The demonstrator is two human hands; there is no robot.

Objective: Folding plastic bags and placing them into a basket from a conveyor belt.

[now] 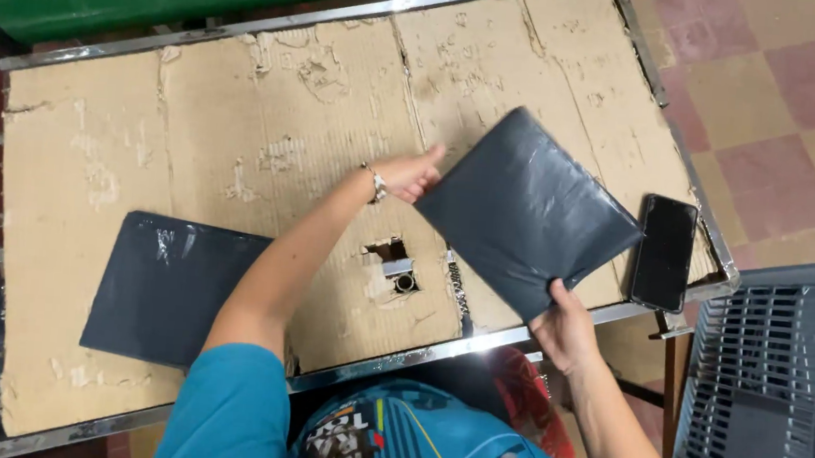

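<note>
Hands apart, left hand (pixel 410 174) and right hand (pixel 565 324) gripping grey mailer bag (pixel 525 209) corners.

Even soft daylight, glare on metal table rim (pixel 476 341).

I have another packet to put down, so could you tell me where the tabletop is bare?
The far left cardboard, beyond the flat grey bag, is bare. The right end is crowded: both hands hold a grey packet beside the phone.
</note>
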